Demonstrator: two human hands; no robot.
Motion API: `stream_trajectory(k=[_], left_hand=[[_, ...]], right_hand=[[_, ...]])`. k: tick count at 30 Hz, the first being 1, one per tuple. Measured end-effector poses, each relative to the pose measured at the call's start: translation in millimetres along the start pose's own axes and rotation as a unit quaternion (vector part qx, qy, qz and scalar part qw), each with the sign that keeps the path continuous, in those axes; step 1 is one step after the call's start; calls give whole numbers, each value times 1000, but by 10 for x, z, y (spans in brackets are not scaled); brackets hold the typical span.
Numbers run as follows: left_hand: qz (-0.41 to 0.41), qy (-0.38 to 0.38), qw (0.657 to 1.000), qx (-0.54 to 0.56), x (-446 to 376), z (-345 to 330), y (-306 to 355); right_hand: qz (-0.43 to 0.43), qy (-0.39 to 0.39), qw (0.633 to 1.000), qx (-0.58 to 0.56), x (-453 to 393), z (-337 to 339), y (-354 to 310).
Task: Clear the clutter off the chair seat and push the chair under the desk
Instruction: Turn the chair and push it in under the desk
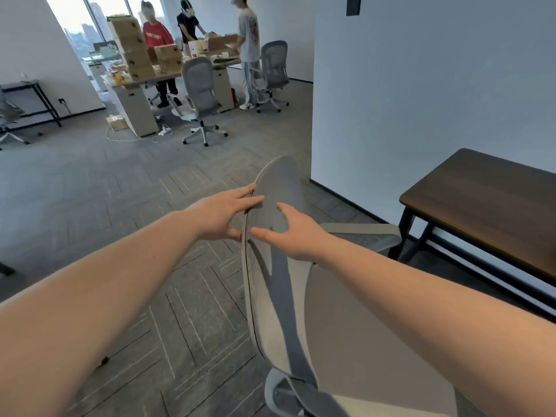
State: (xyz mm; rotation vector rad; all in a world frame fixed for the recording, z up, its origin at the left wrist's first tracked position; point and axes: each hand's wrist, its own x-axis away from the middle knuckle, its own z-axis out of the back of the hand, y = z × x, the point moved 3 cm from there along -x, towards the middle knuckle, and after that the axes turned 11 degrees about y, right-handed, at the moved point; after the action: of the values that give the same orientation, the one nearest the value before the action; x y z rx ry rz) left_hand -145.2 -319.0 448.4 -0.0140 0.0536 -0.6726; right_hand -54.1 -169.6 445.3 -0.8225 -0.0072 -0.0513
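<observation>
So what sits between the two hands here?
In the head view, only the chair's backrest: its upper edge runs between the left hand behind it and the right hand in front. Nothing else lies there.

Grey mesh chair point(279, 296) near dark wooden desk point(487, 203), seat bare.

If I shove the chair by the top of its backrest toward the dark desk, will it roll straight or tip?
Probably rolls easily: the same-style chair across the room sits on casters. The backrest looks like thin mesh, so it may flex or recline under the left hand and right hand. Pushing this high, it may swivel rather than track toward the desk.
</observation>
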Motion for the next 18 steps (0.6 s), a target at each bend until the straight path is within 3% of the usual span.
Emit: stream_trajectory(k=[5,12,18], left_hand=[[-129,32,989,-67,-320,-17,-63],[-171,79,981,44,-424,-84,-136],[-203,89,975,36,-421,-68,40]], right_hand=[[-42,-13,999,-14,-124,-78,-80],[-122,-38,992,-12,-145,-189,-88],[-154,-41,987,-25,-88,-160,-22]])
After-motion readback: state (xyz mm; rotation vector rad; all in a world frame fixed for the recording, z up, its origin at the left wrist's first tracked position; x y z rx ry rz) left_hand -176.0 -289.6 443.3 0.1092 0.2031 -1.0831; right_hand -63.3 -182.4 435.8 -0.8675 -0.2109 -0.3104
